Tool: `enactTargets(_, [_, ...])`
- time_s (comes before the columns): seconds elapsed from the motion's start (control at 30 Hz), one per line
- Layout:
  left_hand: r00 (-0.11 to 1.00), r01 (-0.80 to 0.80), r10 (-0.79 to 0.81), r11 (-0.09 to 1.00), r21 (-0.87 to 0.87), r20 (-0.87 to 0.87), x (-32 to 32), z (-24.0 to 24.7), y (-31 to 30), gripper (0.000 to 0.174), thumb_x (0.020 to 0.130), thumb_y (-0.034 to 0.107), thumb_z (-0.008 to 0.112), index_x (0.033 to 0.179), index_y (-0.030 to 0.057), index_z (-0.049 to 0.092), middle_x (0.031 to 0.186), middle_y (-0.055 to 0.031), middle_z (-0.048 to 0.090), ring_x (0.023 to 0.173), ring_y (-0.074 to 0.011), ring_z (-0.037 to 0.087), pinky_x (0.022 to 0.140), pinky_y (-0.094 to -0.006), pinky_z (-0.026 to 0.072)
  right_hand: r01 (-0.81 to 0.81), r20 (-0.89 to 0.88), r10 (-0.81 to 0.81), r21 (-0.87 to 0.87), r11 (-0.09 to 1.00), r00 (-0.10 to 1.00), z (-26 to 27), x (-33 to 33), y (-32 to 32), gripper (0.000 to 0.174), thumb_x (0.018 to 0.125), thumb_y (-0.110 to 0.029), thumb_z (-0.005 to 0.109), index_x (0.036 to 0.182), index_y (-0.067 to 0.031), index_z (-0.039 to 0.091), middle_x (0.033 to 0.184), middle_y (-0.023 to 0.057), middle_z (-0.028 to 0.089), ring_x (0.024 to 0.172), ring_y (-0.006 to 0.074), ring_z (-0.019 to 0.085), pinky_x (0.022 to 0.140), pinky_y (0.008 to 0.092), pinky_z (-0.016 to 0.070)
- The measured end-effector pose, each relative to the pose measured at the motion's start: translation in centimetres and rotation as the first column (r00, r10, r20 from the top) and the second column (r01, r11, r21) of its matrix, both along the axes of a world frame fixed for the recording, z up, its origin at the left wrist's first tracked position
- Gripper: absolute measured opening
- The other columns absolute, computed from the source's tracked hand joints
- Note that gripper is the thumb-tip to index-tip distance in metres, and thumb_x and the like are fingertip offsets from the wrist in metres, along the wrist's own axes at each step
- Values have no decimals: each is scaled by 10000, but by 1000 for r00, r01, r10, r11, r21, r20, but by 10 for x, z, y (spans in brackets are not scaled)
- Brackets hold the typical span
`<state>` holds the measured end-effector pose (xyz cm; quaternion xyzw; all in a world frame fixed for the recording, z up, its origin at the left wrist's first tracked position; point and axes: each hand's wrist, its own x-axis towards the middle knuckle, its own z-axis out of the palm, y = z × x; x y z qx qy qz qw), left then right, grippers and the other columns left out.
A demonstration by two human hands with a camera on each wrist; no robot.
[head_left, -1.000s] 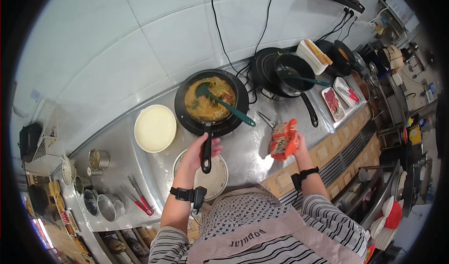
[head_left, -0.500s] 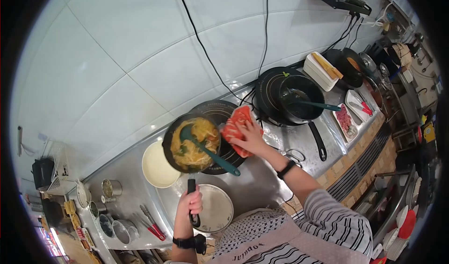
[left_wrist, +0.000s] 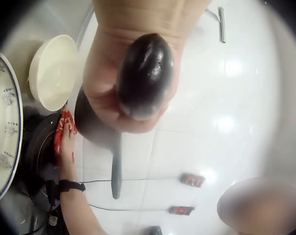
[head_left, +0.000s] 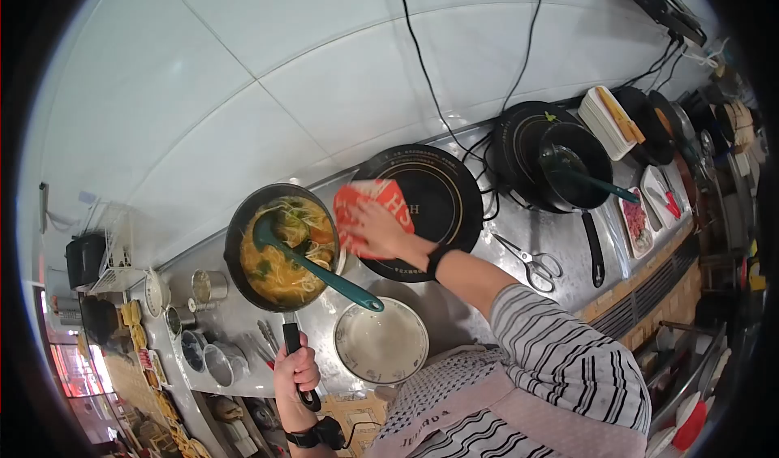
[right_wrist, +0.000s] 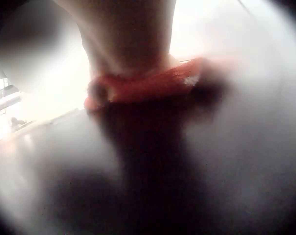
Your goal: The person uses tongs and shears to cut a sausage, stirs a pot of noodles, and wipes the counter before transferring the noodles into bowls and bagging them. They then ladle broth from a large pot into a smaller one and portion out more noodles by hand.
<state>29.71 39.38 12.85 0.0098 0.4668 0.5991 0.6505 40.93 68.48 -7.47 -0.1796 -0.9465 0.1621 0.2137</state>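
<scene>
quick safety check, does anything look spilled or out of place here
A green scrap lies on the right-hand hot plate, beside its dark pan. It looks like dropped food. Nothing else clearly stands out.

Red cloth [right_wrist: 150, 90] blurred, patterned plate [left_wrist: 7, 128] cut off

A working kitchen, shown by the pan [head_left: 286, 290] of noodle soup, round cooking plates [head_left: 438, 190], a metal counter [head_left: 454, 316] and stacked dishes [head_left: 690, 425].

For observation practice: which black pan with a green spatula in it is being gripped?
The black pan of orange-yellow noodles: the left hand grips its handle. The other black pan, farther right, has its long handle untouched.
</scene>
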Motion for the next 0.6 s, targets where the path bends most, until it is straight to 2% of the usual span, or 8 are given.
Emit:
enactTargets(0.13, [996,65,-69,996,57,65,-1,-10,1,150,853,84,550,957,93,443,538,43,311,336,-26,241,274,-195,198,-249,-47,247,-56,967,968,5,88,-50,440,739,-307,620,1172,-234,590,1264,120,480,1251,336,370,1055,483,252])
enactTargets(0.23, [990,102,-106,994,50,96,8,-18,8,154,857,87,549,966,90,440,542,42,317,336,-28,245,272,-197,204,-4,71,8,-66,998,997,16,152,-51,446,706,-235,642,1148,-198,604,1291,108,472,1230,305,403,1057,481,248])
enactTargets(0.27, [984,129,-134,990,54,121,12,-20,11,159,856,88,553,969,93,442,545,42,321,338,-27,247,274,-195,205,131,56,-128,-64,989,990,16,167,-53,455,696,-224,648,1148,-193,603,1291,114,471,1232,309,401,1053,484,254])
enactTargets(0.33, [970,182,-190,981,65,154,19,-32,16,170,856,92,566,977,100,447,556,40,334,346,-24,252,281,-190,210,389,22,-389,-63,919,921,15,195,-59,474,678,-201,661,1147,-182,601,1290,124,469,1234,319,397,1044,491,266])
enactTargets(0.43, [932,252,-266,964,87,246,33,-49,29,157,861,94,564,973,103,455,573,37,350,348,-23,253,282,-191,211,606,-37,-631,-241,758,775,4,233,-99,443,685,-159,648,1125,-152,607,1286,153,465,1226,335,397,1027,471,296])
enactTargets(0.53, [895,345,-355,935,85,270,48,-73,48,132,868,99,558,962,115,466,581,48,354,361,-21,269,298,-193,211,647,230,-606,-222,729,762,1,269,-146,386,730,-116,609,1115,-95,604,1227,190,493,1204,360,409,988,436,346])
enactTargets(0.6, [876,379,-393,919,108,280,58,-88,62,125,870,106,560,956,122,471,587,54,358,372,-20,283,311,-193,217,646,64,-662,-307,699,747,9,270,-136,365,754,-106,593,1118,-82,602,1159,187,521,1113,351,479,924,401,401])
